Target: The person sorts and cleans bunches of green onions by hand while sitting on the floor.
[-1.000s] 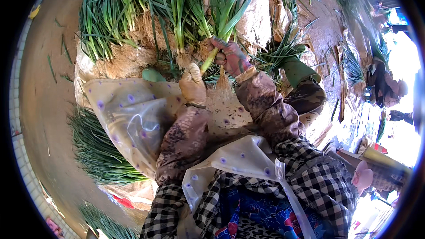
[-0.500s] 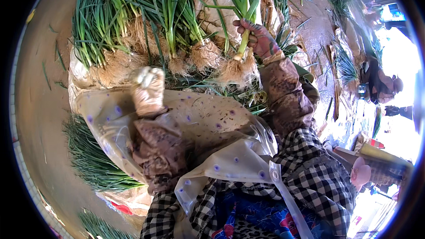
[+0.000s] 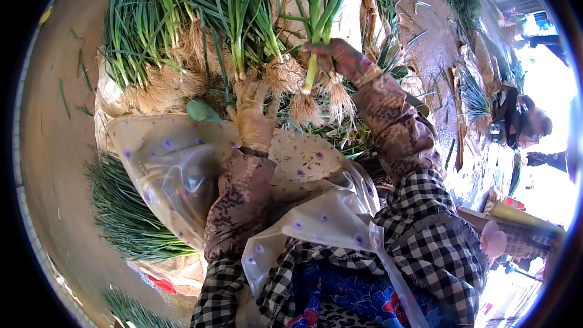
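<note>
While my right hand (image 3: 341, 59) pinches 1 onion bunch (image 3: 316, 42), my left hand (image 3: 254, 115) lies spread. It rests at the spotted plastic sheet (image 3: 164, 158).

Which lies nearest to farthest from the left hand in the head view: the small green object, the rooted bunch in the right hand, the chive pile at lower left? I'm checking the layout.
From the left hand:
1. Small green object, just to its left.
2. Rooted bunch, up to its right, gripped by the right hand.
3. Chive pile, lower left on the ground.

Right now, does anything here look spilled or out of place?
Mostly tidy, but loose green leaf scraps lie scattered on the bare ground, apart from the stacked green onions.
</note>
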`<act>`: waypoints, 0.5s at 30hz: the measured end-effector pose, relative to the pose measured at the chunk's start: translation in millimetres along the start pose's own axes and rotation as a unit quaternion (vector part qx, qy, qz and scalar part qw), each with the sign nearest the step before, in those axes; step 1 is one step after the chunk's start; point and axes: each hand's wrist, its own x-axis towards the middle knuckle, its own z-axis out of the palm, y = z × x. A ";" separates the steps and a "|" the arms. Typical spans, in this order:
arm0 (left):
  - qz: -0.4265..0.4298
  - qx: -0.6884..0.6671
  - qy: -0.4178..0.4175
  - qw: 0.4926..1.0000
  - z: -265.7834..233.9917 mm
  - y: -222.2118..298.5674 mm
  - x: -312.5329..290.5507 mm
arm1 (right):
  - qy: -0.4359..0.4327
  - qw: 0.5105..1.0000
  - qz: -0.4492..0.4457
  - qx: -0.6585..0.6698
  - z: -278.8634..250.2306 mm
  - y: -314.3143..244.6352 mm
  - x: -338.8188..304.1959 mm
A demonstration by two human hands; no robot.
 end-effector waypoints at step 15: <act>-0.176 -0.613 -0.111 0.762 50.6 20.2 -27.4 | 0.119 0.896 -0.121 0.411 53.2 157.4 31.0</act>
